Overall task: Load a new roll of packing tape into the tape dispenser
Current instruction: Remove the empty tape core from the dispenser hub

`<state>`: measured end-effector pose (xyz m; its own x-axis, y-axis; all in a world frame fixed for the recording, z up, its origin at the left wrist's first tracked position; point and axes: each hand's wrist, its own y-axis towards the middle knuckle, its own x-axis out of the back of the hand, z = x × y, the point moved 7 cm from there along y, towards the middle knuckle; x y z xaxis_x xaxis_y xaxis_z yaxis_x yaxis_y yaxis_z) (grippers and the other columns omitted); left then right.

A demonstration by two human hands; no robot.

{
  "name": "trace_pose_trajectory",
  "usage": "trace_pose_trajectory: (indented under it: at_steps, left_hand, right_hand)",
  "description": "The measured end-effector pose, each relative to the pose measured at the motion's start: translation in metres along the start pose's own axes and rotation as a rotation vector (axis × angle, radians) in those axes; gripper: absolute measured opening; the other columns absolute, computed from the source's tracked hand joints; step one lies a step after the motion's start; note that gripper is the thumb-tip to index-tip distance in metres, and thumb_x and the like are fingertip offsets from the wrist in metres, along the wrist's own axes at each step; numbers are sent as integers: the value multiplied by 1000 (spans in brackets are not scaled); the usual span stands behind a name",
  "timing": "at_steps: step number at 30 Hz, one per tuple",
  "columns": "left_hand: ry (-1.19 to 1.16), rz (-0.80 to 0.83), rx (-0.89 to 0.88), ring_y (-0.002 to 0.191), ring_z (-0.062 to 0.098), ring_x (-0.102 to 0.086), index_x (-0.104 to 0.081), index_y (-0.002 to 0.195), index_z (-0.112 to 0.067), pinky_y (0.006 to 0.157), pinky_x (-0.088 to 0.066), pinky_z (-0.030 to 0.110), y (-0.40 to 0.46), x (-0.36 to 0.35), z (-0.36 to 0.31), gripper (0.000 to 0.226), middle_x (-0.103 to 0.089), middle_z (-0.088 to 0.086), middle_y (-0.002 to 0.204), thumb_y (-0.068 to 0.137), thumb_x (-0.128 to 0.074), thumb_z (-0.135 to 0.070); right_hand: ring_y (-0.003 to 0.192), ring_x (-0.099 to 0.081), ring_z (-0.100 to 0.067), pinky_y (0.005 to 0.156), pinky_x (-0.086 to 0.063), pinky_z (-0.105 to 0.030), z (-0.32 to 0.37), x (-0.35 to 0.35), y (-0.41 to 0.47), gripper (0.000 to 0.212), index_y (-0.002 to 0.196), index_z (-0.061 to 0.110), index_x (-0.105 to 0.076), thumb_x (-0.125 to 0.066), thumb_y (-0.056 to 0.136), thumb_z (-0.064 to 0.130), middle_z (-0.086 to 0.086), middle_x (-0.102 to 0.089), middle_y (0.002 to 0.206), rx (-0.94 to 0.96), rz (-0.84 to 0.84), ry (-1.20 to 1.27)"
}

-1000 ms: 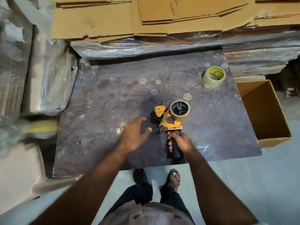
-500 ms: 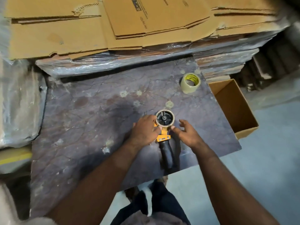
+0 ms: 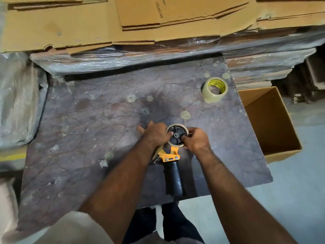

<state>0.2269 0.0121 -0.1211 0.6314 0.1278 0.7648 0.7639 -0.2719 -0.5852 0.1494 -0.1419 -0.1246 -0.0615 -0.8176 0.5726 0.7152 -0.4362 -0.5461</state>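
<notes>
1. head view: dispenser (image 3: pixel 171 156) lies flat on the slab (image 3: pixel 88 120), black handle toward the person, hub (image 3: pixel 176 135) facing up.
2. change over the last second: right hand (image 3: pixel 196 139) has let go of the handle and moved up to the hub; left hand (image 3: pixel 155 133), which was open and reaching, has closed in from the other side.
3. hand state now: both hands curled around the spent core (image 3: pixel 177 125) on the hub, fingertips on its rim at left and right. firmness of pinch cannot be told; left hand also covers the dispenser's front end.
4. core: thin tan ring, seated on the hub, not lifted.
5. new roll (image 3: pixel 214 89): on its side at the far right of the slab, well apart from the hands, untouched. open box (image 3: pixel 274 124) sits just beyond the slab's right edge.
6. judgement: step in hand is stripping the old core. loading proper not begun; early in the task.
7. next likely need: an even pull straight up off the hub, since nothing pins the handle.
</notes>
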Motion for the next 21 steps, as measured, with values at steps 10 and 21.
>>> trace_pose_trajectory:
  at_steps: [10, 21]
  left_hand:
    - [-100, -316, 204, 117, 18, -47, -67, 76, -28, 93, -25, 50, -14, 4, 6, 41, -69, -8, 89, 81, -63, -69]
    - [-170, -233, 189, 100, 23, -57, -59, 64, -20, 96, -29, 51, -9, 13, 6, 45, -65, -3, 77, 81, -66, -62]
  right_hand:
    - [104, -69, -30, 86, -53, -28, 21, 11, -7, 29, 117, 19, -73, -66, 90, 15, -11, -77, 108, 71, -81, -181]
    - [81, -74, -29, 82, -62, -41, 16, 10, -5, 15, 85, 27, -61, -73, 76, 23, -4, -75, 84, 11, 21, -49]
